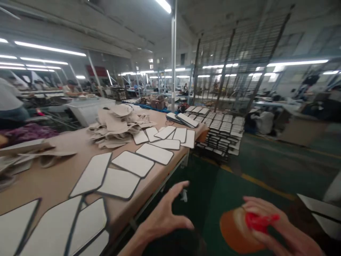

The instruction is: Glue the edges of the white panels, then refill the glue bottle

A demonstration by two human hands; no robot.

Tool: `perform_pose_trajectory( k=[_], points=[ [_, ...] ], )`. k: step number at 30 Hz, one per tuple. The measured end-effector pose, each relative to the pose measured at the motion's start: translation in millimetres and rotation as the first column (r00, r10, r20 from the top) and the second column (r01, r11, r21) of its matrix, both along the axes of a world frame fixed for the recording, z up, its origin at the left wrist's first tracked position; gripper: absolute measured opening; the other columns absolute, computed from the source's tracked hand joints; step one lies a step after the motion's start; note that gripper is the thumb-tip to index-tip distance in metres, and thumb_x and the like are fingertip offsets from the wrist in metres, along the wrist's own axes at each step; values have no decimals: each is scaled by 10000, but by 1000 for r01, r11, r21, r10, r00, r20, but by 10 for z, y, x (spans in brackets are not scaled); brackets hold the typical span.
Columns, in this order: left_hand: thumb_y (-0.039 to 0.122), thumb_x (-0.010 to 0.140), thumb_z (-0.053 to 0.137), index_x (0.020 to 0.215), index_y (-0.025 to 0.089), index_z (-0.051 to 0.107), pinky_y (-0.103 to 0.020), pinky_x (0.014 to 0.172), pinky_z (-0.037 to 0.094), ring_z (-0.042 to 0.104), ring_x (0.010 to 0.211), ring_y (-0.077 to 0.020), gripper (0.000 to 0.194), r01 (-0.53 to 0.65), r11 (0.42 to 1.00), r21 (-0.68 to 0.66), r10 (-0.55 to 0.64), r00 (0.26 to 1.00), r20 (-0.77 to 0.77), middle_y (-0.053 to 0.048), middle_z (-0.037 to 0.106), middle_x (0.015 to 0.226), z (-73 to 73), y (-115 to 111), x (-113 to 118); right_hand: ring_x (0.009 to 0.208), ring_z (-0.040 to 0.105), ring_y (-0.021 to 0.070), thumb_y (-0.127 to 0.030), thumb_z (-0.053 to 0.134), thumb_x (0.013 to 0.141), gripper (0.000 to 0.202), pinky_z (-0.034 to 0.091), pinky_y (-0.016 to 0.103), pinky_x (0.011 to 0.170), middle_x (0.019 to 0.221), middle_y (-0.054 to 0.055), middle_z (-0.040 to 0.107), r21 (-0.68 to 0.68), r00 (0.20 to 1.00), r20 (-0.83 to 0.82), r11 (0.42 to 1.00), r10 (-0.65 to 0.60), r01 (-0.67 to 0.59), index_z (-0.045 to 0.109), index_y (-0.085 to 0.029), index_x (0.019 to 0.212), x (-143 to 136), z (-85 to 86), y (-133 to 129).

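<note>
My left hand (pixel 166 213) hangs in the air just off the table's front edge, thumb and fingers spread, with nothing in it. On the right, my right hand (pixel 277 224) is closed on a rounded orange-brown object (pixel 231 231) with a bright red part (pixel 259 221) under the fingers. It is blurred, and its exact kind cannot be made out. Pale flat panels with dark edging, such as one panel (pixel 133 163), lie on the brown-covered table (pixel 149 186) left of my left hand. More edged panels (pixel 55 224) overlap at the near left.
A heap of beige fabric pieces (pixel 117 124) lies on the table. Stacked panels (pixel 221 128) stand past its far right end, beside a tall wire rack (pixel 234 67). More pale panels (pixel 322 209) are at the right edge. A person in a white top (pixel 9 96) stands far left.
</note>
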State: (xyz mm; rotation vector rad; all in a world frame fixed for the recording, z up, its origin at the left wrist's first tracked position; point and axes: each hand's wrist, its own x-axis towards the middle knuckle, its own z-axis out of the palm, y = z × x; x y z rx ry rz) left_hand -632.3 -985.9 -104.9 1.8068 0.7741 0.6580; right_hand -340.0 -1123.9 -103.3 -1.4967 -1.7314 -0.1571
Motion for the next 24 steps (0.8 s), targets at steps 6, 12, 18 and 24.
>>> perform_pose_trajectory(
  k=[6, 12, 18, 24],
  points=[
    [495, 530, 796, 1413, 102, 375, -462, 1145, 206, 333, 1351, -342, 1055, 376, 921, 99, -371, 926, -67, -189, 383, 1460, 55, 364, 1684, 1112, 624, 243, -417, 596, 860, 329, 479, 361, 1003, 1128, 51, 701, 19, 953, 183, 968, 243, -250, 611, -259, 1148, 752, 153, 740],
    [456, 613, 752, 1285, 129, 502, -517, 1120, 225, 450, 1256, -354, 787, 237, 963, 130, -234, 972, -34, -163, 550, 1288, -13, 856, 2592, 1188, 570, 237, -435, 565, 871, 331, 499, 357, 984, 1137, 49, 695, 31, 904, 178, 916, 388, -399, 571, -254, 1148, 1483, 396, 1469],
    [569, 540, 791, 1396, 126, 381, -497, 1140, 199, 343, 1351, -353, 1048, 109, 986, 124, -125, 983, 134, -200, 408, 1441, -285, 1513, 3204, 1278, 471, 252, -406, 550, 883, 336, 468, 379, 1009, 1186, 61, 675, 40, 879, 187, 891, 438, -452, 556, -252, 1182, 2059, 479, 2163],
    [485, 525, 835, 1392, 185, 430, -500, 1100, 303, 473, 1262, -346, 1003, -61, 986, 153, 34, 984, 176, -151, 532, 1360, -625, 2423, 3703, 1369, 300, 308, -492, 466, 902, 359, 453, 435, 1001, 1467, 103, 408, -9, 878, 198, 897, 436, -443, 623, -258, 1124, 2631, -1, 3291]
  ],
)
